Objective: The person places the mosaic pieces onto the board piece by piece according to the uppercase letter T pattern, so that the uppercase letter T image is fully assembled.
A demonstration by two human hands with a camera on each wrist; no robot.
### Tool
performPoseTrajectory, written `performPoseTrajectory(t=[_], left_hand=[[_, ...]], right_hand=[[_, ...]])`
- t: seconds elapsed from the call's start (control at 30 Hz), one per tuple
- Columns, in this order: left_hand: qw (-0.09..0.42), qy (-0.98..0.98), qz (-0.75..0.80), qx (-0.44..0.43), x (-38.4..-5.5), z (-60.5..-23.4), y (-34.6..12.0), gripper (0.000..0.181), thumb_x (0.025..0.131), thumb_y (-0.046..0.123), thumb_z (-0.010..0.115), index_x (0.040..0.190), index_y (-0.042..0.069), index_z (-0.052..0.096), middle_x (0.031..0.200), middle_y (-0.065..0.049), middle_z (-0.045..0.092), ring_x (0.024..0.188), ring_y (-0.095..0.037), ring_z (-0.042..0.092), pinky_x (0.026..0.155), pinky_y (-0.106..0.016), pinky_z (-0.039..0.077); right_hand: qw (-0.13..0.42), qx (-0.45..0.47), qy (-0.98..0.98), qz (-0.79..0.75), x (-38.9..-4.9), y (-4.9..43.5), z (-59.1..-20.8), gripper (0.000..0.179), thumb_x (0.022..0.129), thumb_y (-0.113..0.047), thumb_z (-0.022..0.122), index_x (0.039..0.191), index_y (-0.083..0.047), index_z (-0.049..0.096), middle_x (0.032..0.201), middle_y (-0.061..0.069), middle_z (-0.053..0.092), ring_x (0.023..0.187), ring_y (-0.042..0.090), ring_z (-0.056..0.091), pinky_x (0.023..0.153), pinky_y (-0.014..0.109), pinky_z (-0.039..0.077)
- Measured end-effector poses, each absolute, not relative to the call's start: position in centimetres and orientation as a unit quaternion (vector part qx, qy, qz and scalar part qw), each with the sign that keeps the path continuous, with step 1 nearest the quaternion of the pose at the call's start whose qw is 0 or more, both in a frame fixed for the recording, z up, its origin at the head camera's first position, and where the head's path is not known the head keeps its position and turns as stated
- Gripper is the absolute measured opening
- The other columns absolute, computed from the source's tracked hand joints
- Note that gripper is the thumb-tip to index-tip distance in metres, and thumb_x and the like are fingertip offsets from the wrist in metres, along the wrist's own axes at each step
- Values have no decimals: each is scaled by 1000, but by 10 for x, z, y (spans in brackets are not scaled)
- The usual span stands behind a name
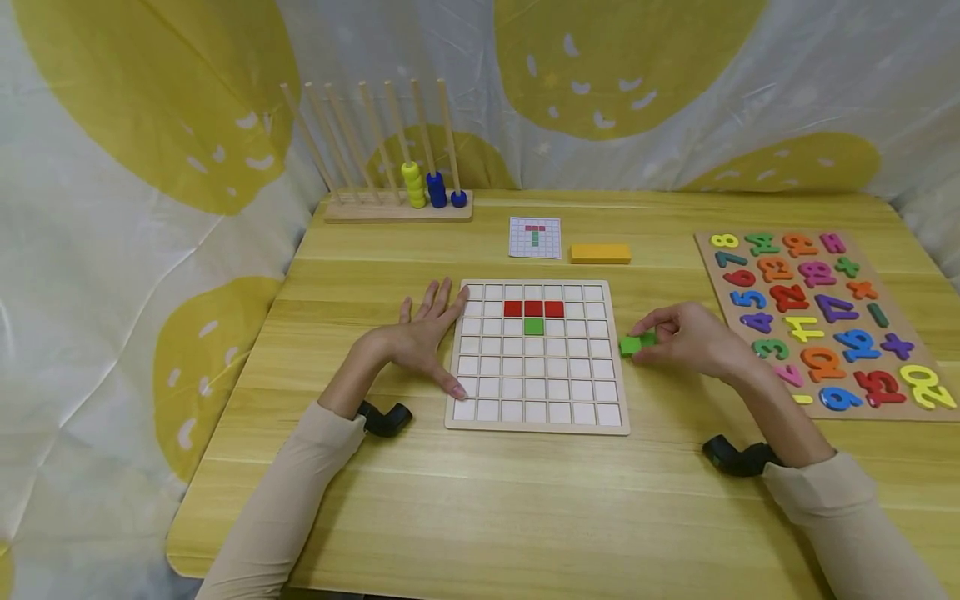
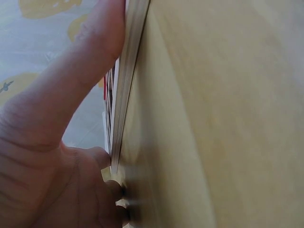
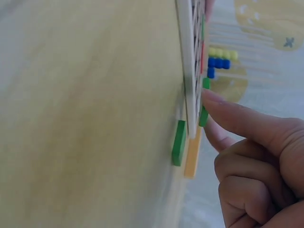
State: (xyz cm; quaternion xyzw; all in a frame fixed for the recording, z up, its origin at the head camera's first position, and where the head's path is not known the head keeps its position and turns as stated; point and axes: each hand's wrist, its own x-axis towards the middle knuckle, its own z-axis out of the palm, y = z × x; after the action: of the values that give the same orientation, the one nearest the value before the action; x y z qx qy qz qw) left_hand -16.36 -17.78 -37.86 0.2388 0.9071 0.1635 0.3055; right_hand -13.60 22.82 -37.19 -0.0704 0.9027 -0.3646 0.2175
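Observation:
A white gridded board [image 1: 537, 430] lies on the table, with a row of red tiles [image 1: 533, 309] and one green tile [image 1: 533, 327] below the middle of that row. My left hand [image 1: 420, 333] has its fingers spread along the board's left edge, thumb near the lower corner. Just off the board's right edge, my right hand [image 1: 690, 337] pinches a green square tile [image 1: 630, 346] between thumb and finger. Another green tile [image 3: 178, 142] sits on the table under that hand, partly hidden in the head view.
Behind the board lie a small pattern card [image 1: 535, 237] and a yellow-orange block [image 1: 600, 254]. A wooden peg stand [image 1: 397, 212] with yellow and blue beads is at the back left. To the right is a number board [image 1: 765, 304] with colourful numerals and signs.

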Motion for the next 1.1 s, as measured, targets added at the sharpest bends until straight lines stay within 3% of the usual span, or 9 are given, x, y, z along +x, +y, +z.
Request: performPoseTrajectory(t=[0.57, 1.1], left_hand=[[304, 908, 162, 239, -164, -380, -175, 155, 69, 57, 93, 163, 16, -23, 165, -15, -39, 154, -34, -36, 122, -67, -20], [305, 908, 162, 236, -164, -379, -177, 156, 68, 57, 93, 163, 17, -23, 165, -14, -40, 154, -34, -37, 122, -66, -22]], right_hand=[[209, -107, 888, -396, -146, 163, -364, 28, 85, -17, 86, 109, -5, 77, 63, -3, 27, 60, 14, 27, 56, 28, 23], [244, -116, 866, -421, -157, 117, -367, 32, 79, -10, 89, 107, 1, 77, 57, -3, 38, 56, 12, 32, 55, 25, 29]])
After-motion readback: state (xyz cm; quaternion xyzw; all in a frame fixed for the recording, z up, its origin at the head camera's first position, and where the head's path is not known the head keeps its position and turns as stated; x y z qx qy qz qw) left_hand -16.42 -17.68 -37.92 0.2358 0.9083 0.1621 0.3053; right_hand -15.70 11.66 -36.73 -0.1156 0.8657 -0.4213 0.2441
